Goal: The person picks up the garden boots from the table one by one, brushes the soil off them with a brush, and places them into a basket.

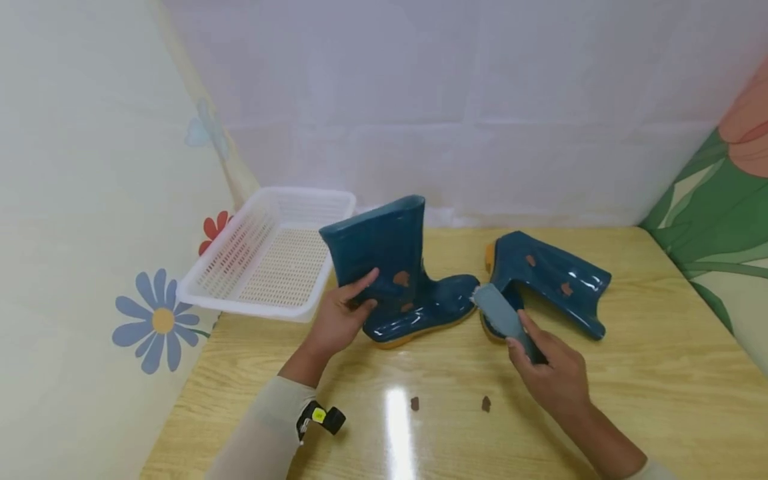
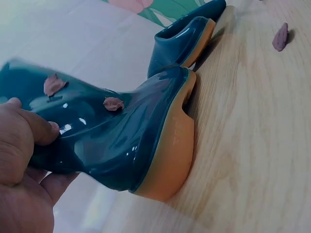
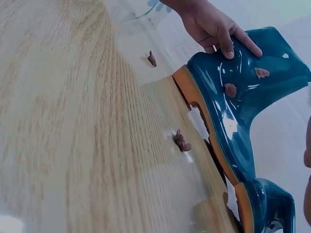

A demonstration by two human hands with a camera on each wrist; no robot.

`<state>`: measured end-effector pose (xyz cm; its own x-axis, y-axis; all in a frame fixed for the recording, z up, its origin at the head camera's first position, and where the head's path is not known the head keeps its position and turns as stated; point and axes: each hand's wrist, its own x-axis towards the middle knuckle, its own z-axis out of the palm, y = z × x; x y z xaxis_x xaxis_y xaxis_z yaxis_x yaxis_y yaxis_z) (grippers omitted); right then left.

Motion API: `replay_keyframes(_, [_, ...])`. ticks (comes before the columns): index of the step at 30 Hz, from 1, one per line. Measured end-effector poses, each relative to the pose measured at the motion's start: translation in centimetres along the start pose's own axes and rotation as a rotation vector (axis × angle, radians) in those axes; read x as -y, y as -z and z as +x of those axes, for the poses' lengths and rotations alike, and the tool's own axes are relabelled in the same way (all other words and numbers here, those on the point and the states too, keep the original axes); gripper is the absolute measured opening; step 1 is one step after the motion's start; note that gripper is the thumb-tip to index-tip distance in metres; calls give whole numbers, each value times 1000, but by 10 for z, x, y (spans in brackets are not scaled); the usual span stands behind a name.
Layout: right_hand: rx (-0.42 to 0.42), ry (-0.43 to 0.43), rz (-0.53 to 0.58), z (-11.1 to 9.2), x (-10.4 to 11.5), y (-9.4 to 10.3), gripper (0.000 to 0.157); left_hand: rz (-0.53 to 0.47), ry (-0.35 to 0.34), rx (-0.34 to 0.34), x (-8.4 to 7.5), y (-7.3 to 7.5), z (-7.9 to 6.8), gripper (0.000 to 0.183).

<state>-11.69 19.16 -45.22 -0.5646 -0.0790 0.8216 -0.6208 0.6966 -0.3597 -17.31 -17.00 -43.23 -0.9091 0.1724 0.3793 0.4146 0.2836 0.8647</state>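
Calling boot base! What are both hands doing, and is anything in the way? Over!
Left hand grips near boot, brown patches on it. Right hand holds brush. Other boot lying down; two brown bits on table, nothing seems blocking. Over.

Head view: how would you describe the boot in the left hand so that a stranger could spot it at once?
On the wood-grained table, just right of the white basket, a dark blue boot with an orange sole is gripped by the left hand. Its shaft rises upward, while the other boot, farther right, lies tipped over.
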Motion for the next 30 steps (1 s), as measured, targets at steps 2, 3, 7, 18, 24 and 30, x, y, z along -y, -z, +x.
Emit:
replay_keyframes(2, [68, 11, -11, 1, 3, -2, 64, 47, -10, -3, -1, 1, -1, 59])
replay_keyframes(3, [102, 19, -13, 2, 4, -3, 65, 69, -14, -4, -1, 1, -1, 60])
replay_keyframes(7, [213, 56, 13, 6, 9, -13, 64, 129, -61, -10, -2, 0, -2, 59])
replay_keyframes(18, [393, -7, 43, 9, 19, -37, 50, 356, -255, 11, -14, -10, -5, 53])
replay_keyframes(24, [410, -24, 33, 7, 21, -44, 48, 330, -201, -20, -12, -10, -7, 59])
replay_keyframes(30, [397, -28, 22, 7, 21, -53, 48, 340, -173, -27, -16, -10, -8, 59])
